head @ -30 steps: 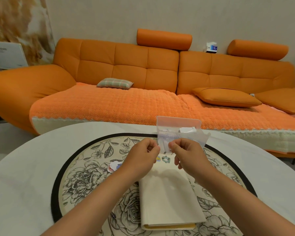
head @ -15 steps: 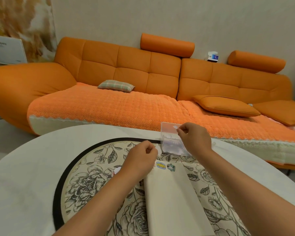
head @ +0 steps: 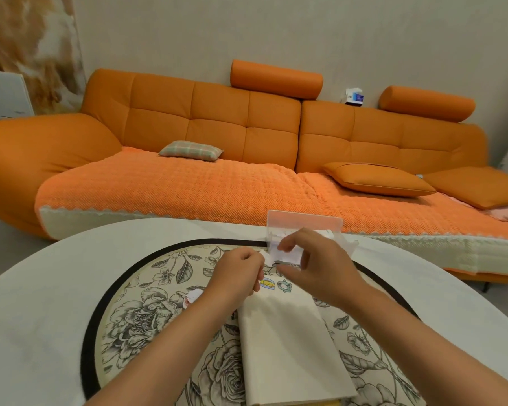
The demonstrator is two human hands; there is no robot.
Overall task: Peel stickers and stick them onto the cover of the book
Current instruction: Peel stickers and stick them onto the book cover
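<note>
Mid-peel: your left hand (head: 238, 273) pinches the sticker sheet (head: 288, 255); right hand (head: 320, 268) grip can't tell. Next, peel one off and press it onto the book (head: 285, 332).

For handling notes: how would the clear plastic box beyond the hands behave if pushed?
The clear plastic box looks thin-walled, so probably light and apt to slide on the smooth white table. Its raised lid stands upright, so a high push might tip it.
</note>
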